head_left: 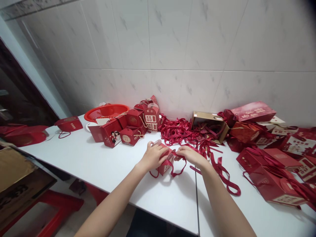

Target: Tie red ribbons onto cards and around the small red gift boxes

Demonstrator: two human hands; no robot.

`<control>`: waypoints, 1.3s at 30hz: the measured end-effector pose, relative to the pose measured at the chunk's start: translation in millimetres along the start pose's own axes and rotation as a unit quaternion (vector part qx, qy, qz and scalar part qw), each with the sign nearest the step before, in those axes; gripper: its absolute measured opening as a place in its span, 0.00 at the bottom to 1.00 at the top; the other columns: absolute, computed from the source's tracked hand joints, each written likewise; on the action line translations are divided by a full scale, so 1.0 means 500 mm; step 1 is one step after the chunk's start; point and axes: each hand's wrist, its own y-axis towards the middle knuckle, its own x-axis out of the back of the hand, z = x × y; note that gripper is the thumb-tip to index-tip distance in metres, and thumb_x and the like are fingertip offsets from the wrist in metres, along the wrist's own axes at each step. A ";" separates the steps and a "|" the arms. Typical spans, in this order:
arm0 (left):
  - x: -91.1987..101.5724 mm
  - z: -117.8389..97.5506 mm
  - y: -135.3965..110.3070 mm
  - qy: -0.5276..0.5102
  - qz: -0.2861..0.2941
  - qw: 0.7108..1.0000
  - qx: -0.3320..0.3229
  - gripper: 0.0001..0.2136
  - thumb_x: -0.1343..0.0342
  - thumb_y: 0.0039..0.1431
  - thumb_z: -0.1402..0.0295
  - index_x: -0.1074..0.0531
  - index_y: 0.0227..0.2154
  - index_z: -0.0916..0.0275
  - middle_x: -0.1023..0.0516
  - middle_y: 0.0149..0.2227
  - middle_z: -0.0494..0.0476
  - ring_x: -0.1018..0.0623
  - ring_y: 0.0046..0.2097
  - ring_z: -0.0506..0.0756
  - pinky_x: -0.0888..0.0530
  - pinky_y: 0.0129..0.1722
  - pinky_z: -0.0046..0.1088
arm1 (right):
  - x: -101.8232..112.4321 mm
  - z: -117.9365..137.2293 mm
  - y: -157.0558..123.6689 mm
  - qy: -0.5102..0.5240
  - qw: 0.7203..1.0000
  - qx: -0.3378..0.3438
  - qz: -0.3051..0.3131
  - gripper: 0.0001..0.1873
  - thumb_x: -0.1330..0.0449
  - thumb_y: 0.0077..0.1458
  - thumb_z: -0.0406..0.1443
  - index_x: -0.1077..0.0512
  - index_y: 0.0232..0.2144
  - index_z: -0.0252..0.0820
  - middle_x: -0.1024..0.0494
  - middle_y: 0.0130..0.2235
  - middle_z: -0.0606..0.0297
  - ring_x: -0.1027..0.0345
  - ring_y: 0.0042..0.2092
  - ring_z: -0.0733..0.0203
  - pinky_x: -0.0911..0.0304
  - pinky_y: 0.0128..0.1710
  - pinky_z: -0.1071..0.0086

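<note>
On the white table a small red gift box [165, 167] stands between my two hands. My left hand [153, 154] is closed around the box's left side and top. With its fingers pinched, my right hand [188, 154] grips a dark red ribbon [178, 172] at the box's upper right. Loops of this ribbon hang down the front of the box. A heap of loose red ribbons [177, 130] lies just behind my hands, and one strand [227, 181] trails to the right of my right wrist.
Several red boxes [133, 118] are stacked at the back left beside an orange-red plastic basket [111, 108]. An open cardboard box [209, 118] lies amid the ribbons. More red boxes with ribbons [271, 181] crowd the right. A carton [22, 187] stands low at the left.
</note>
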 end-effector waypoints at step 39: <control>-0.054 0.013 0.021 -0.213 -0.210 0.900 0.316 0.25 0.44 0.56 0.52 0.39 0.54 0.56 0.21 0.43 0.59 0.20 0.44 0.61 0.27 0.38 0.34 | 0.029 0.063 -0.141 0.217 0.929 0.281 -0.104 0.08 0.34 0.51 0.42 0.27 0.30 0.46 0.27 0.28 0.67 0.34 0.31 0.62 0.37 0.34 0.68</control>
